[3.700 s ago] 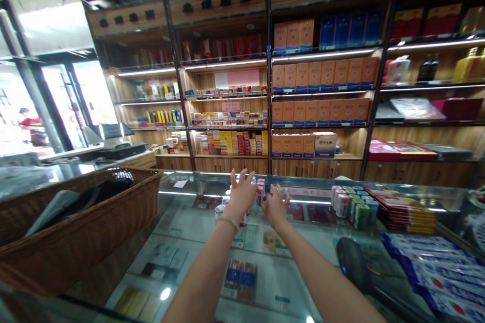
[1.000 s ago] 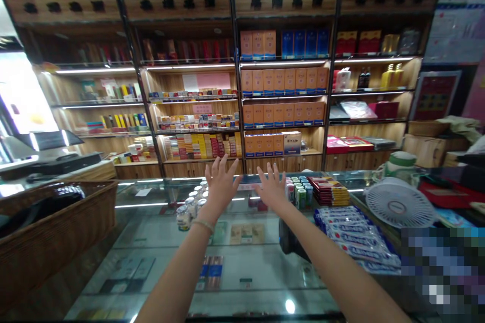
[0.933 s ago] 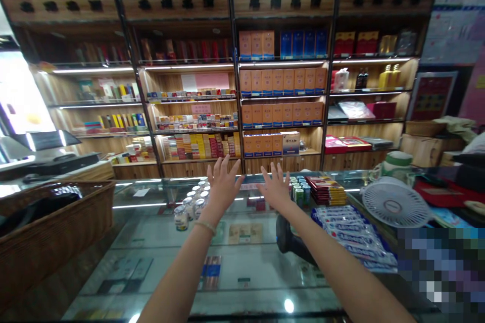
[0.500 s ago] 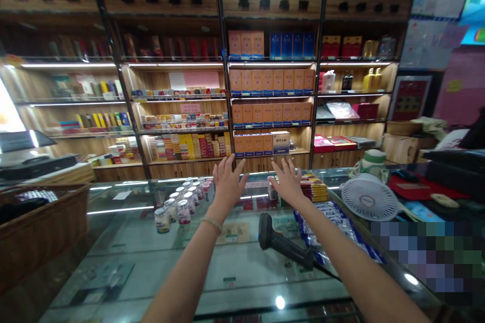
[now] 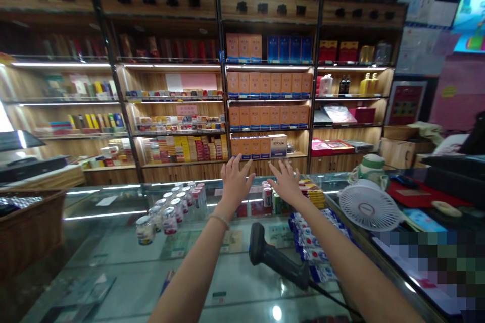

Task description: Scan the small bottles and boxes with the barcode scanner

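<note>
Both arms reach forward over a glass counter (image 5: pixel 125 262). My left hand (image 5: pixel 235 181) is open with spread fingers and holds nothing; a pale band circles its wrist. Left of it, several lidded jars (image 5: pixel 170 219) stand in rows. My right hand (image 5: pixel 286 181) is open too, fingers apart, beside small cans (image 5: pixel 267 195) and a stack of yellow and red packs (image 5: pixel 313 197). Whether it touches them I cannot tell. Below and between the arms lies a black barcode scanner (image 5: pixel 278 262) with its cable. Blue and white packets (image 5: pixel 308 242) lie partly under my right forearm.
A white fan (image 5: pixel 367 205) and a green and white jug (image 5: pixel 371 171) stand at the right. On the left is a wicker basket (image 5: pixel 34 237). Lit shelves (image 5: pixel 265 161) with boxed goods line the back wall. A screen (image 5: pixel 472 15) hangs upper right.
The view has shifted slightly, with the counter items sitting lower and the jars further left. My hands have come a little closer together, both still open.
</note>
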Motion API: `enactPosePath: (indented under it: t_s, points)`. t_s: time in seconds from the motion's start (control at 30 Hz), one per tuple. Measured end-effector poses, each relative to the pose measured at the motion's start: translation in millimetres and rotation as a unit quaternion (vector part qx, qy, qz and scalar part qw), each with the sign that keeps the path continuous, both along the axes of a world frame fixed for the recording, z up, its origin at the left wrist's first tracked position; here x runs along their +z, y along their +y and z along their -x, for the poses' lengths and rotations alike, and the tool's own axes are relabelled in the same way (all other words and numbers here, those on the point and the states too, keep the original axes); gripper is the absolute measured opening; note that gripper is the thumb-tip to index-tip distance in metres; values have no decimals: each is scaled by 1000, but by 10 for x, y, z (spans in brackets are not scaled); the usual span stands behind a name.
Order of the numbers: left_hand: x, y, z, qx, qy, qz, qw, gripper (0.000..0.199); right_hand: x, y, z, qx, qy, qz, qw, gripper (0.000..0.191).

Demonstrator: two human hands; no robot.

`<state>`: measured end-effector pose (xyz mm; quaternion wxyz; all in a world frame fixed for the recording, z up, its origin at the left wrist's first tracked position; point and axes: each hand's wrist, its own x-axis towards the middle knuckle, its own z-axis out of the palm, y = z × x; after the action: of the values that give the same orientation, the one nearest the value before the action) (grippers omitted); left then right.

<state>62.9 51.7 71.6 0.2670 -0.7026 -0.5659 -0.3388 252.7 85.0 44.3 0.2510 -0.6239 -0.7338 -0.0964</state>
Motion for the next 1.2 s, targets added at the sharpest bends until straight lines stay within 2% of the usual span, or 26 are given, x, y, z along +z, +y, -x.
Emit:
enactPosePath:
  t_s: [0.23, 0.53, 0.8, 1.03, 1.2]
  points:
    - [-185, 148, -65, -11, 22, 26, 999, 45, -166, 86, -13, 13, -8, 5, 1000, 59]
    - [-413, 241, -94, -33, 74, 73, 994, 43, -165, 43, -48, 50, -47, 46, 997, 59]
    - [-663, 345, -86, -64, 124, 109, 984, 47, -276, 31, -30, 81, -75, 65, 992, 57]
    - [-739, 361, -87, -69, 130, 123, 981, 51, -361, 49, -1, 87, -70, 68, 991, 55]
    - [-747, 359, -92, -81, 128, 123, 981, 47, -382, 37, 16, 94, -70, 62, 991, 51]
